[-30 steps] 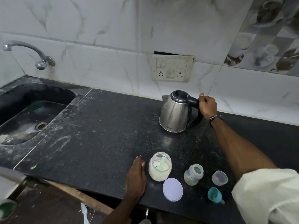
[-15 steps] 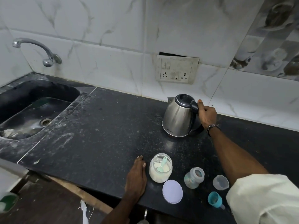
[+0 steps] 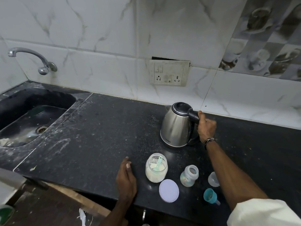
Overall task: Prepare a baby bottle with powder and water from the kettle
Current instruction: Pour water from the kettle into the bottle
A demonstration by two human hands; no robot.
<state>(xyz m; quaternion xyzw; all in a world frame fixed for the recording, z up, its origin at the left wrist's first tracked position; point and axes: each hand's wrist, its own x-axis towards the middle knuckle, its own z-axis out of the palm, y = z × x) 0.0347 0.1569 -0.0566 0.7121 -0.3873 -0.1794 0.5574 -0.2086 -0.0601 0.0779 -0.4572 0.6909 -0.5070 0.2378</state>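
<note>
A steel kettle [image 3: 175, 126] with a black lid stands on the black counter [image 3: 97, 136] near the back wall. My right hand [image 3: 206, 128] is wrapped around its black handle. An open glass jar of white powder [image 3: 156, 170] with a pale green scoop in it stands near the front edge. Its white lid [image 3: 168, 190] lies flat just in front. The small open baby bottle [image 3: 189, 175] stands to the right of the jar. My left hand [image 3: 126, 178] rests flat on the counter, left of the jar and apart from it.
A clear cap [image 3: 213, 179] and a teal nipple ring [image 3: 210, 196] lie right of the bottle. A dark sink [image 3: 32, 118] with a wall tap [image 3: 32, 59] is at the left. A socket plate [image 3: 169, 72] sits on the tiled wall behind the kettle.
My right hand has closed further around the kettle handle, and the kettle has turned slightly. My left hand and the jar, bottle and caps stay where they were. My head has moved.
</note>
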